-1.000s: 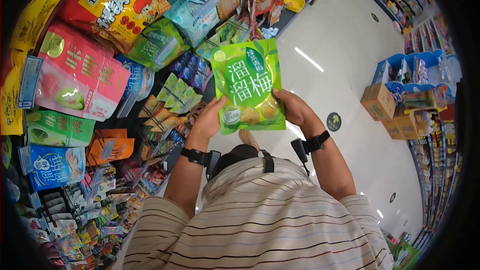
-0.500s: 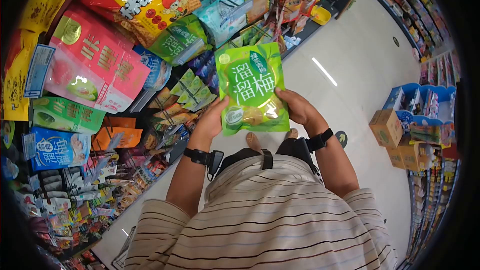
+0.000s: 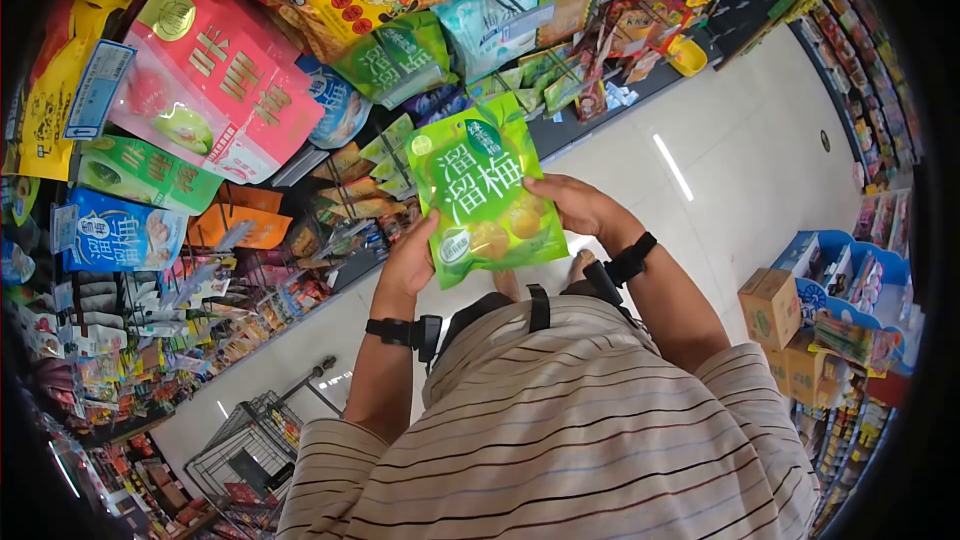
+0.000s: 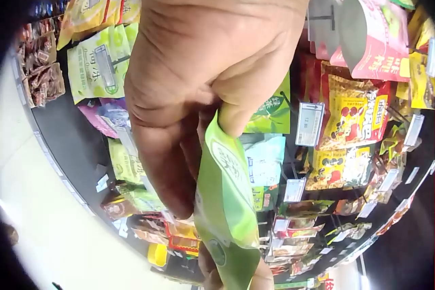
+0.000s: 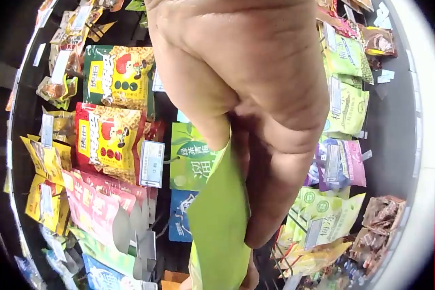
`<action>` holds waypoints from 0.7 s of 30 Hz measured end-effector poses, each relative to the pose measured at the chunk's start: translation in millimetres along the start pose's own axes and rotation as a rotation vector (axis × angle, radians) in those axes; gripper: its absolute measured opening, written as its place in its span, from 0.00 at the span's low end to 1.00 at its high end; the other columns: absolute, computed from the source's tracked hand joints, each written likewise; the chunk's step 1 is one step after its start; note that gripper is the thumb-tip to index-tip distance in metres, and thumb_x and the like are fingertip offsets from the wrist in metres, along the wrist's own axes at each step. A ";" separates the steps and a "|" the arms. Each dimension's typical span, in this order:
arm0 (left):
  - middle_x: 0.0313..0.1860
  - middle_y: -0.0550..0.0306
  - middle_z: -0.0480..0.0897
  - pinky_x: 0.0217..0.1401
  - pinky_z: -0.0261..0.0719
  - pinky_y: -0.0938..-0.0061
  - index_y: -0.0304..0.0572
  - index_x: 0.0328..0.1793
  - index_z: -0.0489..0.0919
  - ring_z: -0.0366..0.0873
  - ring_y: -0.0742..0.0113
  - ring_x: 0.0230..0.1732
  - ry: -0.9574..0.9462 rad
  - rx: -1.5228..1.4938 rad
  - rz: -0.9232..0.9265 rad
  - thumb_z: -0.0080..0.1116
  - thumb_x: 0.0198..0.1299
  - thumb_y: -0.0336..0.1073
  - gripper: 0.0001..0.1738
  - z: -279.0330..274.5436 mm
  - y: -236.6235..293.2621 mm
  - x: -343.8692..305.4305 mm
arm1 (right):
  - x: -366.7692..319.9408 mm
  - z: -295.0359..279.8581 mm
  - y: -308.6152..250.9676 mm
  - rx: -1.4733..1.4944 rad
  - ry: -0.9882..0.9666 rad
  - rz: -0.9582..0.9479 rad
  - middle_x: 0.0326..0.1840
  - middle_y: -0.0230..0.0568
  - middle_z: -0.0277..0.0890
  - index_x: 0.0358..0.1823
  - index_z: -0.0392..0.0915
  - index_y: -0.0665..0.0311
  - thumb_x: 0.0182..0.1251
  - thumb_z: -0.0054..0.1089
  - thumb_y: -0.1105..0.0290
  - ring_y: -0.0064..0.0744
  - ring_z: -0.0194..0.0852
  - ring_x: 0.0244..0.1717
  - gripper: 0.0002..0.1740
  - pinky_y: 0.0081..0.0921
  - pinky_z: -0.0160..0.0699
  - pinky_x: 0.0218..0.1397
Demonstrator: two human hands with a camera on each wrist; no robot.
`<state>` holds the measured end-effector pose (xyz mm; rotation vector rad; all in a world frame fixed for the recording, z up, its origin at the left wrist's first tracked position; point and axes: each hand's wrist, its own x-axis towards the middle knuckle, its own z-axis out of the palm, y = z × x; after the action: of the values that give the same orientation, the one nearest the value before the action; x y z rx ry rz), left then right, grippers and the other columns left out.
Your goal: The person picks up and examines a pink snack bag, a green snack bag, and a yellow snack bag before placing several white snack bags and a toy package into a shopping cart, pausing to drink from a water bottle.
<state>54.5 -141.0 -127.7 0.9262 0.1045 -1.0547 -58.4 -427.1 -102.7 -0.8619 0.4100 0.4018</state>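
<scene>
Both hands hold a bright green snack bag with large white characters and yellow-green plums printed on its front. My left hand grips the bag's lower left edge, and my right hand grips its right edge. In the left wrist view the left hand pinches the edge of the bag between thumb and fingers. The right wrist view shows the right hand pinching the opposite edge of the bag, its thumb on one face and fingers on the other.
A shelf rack of hanging snack bags fills the left, with a pink bag, a matching green bag and a blue bag. A wire shopping cart stands at lower left. Cardboard boxes and a blue display are at right.
The view has turned, so the rack slides right and up and the shopping cart comes into sight. The green bag tilts slightly and shifts left and down; both hands keep their hold.
</scene>
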 end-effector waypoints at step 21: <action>0.66 0.54 0.79 0.67 0.77 0.66 0.37 0.74 0.70 0.79 0.63 0.63 0.027 0.030 0.045 0.51 0.78 0.44 0.25 15.9 -2.6 19.2 | -11.7 -33.7 0.9 0.130 -0.068 -0.056 0.64 0.51 0.77 0.69 0.68 0.75 0.75 0.55 0.70 0.39 0.82 0.61 0.25 0.33 0.82 0.66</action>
<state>57.2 -165.9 -128.5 0.9665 0.0901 -1.0046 -74.9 -455.2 -117.1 -0.7293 0.3450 0.3478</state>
